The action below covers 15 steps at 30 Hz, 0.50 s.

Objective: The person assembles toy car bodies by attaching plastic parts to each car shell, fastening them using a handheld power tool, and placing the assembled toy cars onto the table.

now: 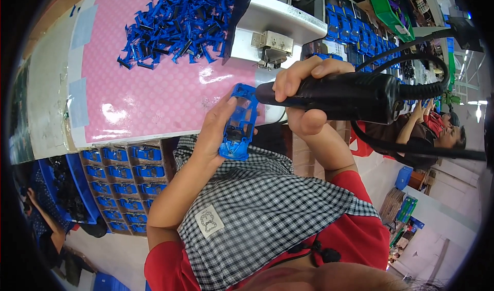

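Note:
My left hand (210,131) is closed around a blue plastic toy car body (240,117), holding it upright above the near edge of the table. Dark parts show inside its open frame. Wrapped in my right hand (297,77) is a black corded electric screwdriver (355,96), lying almost level. Its narrow end points left and meets or nearly touches the upper right side of the car body; the bit cannot be made out. A thick cable (419,90) leaves the tool's rear end.
A heap of small blue and black plastic parts (180,26) lies on the pink dotted table cover (159,93). Behind my hands stands a grey machine (280,16) with a metal block. Rows of blue car bodies (355,31) fill the far right; a divided box (123,180) holds more. Other people (437,131) sit nearby.

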Available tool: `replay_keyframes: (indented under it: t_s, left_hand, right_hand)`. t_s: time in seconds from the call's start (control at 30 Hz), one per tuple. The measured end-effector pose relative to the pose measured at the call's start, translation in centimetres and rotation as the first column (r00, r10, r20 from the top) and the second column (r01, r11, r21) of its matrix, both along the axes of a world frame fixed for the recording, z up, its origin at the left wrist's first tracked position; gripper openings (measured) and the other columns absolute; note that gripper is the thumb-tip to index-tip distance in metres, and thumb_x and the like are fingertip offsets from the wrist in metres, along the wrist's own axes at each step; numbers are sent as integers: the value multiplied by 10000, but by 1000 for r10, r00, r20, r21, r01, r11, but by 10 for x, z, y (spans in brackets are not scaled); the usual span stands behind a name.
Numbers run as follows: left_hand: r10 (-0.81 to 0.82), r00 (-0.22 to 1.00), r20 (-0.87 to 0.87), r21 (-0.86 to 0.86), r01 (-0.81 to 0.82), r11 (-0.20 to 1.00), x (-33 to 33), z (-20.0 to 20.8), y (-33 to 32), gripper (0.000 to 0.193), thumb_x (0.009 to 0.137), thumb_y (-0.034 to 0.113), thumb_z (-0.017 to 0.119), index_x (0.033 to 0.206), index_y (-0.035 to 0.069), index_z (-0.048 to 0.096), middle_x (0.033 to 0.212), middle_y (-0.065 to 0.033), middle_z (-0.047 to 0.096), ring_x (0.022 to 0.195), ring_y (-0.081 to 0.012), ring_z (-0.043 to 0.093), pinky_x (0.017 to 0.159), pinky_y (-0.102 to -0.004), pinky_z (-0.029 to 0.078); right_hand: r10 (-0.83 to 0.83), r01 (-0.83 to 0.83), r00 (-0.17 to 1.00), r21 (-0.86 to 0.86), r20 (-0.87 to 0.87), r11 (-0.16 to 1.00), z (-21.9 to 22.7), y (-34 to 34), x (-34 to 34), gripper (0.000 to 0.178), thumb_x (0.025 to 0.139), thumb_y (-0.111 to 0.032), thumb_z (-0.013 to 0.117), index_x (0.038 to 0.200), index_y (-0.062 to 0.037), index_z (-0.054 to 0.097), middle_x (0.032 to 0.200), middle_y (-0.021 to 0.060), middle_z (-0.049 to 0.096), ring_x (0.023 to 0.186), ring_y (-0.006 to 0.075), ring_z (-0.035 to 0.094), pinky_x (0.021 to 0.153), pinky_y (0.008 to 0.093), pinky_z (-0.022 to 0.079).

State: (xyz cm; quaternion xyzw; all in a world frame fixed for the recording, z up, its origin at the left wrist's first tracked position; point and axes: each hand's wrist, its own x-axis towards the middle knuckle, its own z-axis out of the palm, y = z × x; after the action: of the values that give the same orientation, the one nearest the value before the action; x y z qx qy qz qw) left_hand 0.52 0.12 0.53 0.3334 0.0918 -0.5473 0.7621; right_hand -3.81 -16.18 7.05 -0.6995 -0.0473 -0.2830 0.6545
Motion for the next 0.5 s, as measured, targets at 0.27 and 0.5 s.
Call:
replay_keyframes:
  t_s: [0.27, 0.5]
  left_hand:
    - [4, 1000, -15, -10, -4, 1000, 0, -4, -1, 421, 953, 296, 496, 1283, 36, 466, 1051, -92, 614, 879, -164, 647, 676, -294, 569]
    - [-7, 1000, -4, 11, 7, 1000, 1, -1, -1, 415, 955, 296, 494, 1276, 33, 474, 1033, -85, 613, 869, -146, 629, 666, -292, 568]
  right_hand:
    - [-28, 27, 999, 66, 18, 997, -6, -3, 0, 588, 789, -510, 674, 1056, -111, 335, 780, 87, 527, 592, 163, 549, 601, 317, 502]
    - [-46, 45, 998, 27, 52, 999, -8, -3, -2, 539, 832, -526, 613, 1045, -115, 337, 756, 74, 517, 574, 165, 545, 577, 322, 502]
